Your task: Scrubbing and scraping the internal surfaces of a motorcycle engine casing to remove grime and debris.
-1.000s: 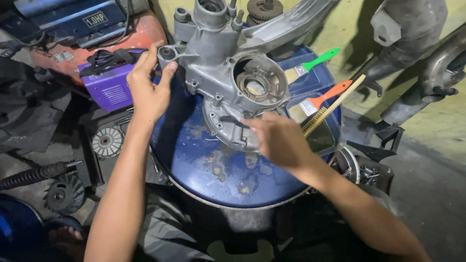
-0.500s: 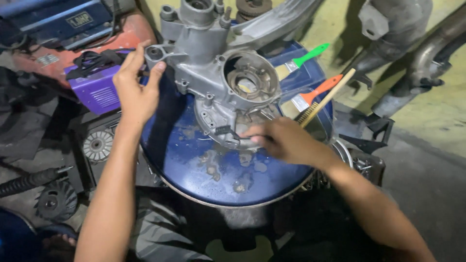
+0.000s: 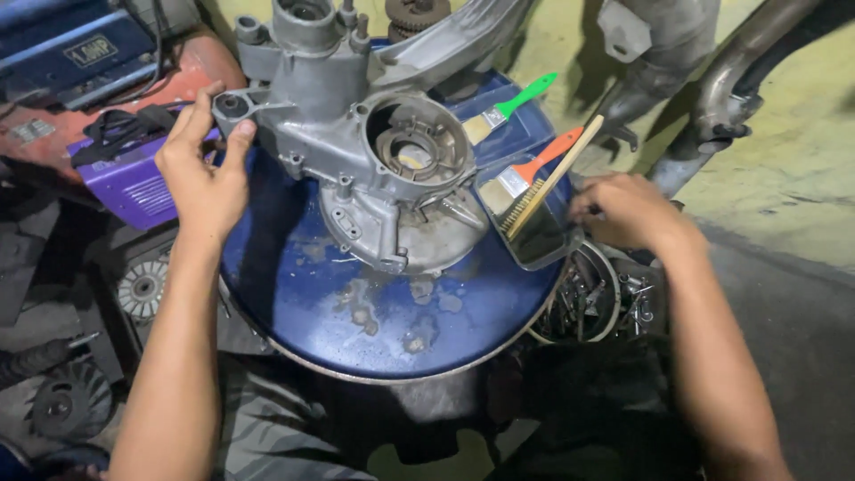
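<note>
Grey metal engine case point(image 3: 374, 151) lies on the blue drum top point(image 3: 392, 321), my left hand point(image 3: 203, 174) gripping its left corner, my right hand point(image 3: 628, 209) loosely curled, empty, further right.

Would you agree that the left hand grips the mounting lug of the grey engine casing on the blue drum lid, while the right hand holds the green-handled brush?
Not quite. In the head view the right hand holds no brush; it sits past the lid's right edge. The green-handled brush lies untouched on the blue drum lid. The left hand does grip the lug of the grey engine casing.
</note>
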